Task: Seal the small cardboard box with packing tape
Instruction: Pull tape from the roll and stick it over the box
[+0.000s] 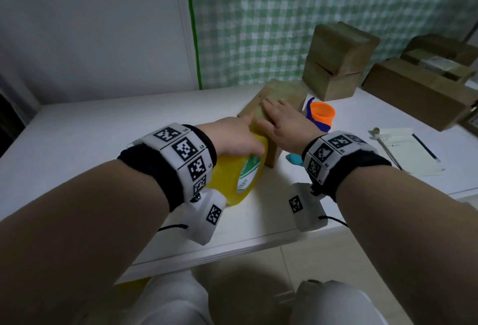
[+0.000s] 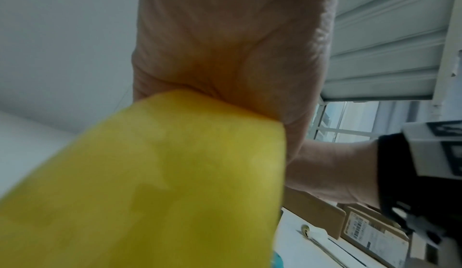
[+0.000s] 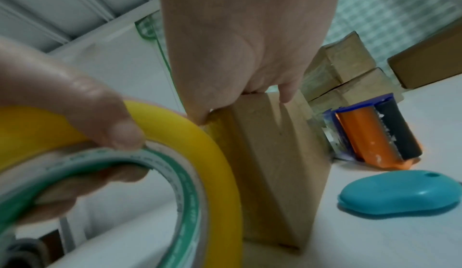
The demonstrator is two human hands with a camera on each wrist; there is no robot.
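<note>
While our left hand (image 1: pixel 234 135) curls its fingers through the hole of the yellow tape roll (image 1: pixel 239 173) and grips it, the roll sits right against the near side of the small cardboard box (image 1: pixel 274 107) on the white table (image 1: pixel 103 128). Our right hand (image 1: pixel 283 124) lies flat on top of the box, fingers straight and pressing down.

Two hands, left (image 1: pixel 234 135) and right (image 1: pixel 282 125), one yellow tape roll (image 1: pixel 240 172), one small cardboard box (image 1: pixel 274 107), two stacked boxes (image 1: pixel 336 63) far right, one orange dispenser (image 1: pixel 320 115), one teal cutter (image 3: pixel 400 191), one notepad (image 1: pixel 408 151), one table (image 1: pixel 103 138)
</note>
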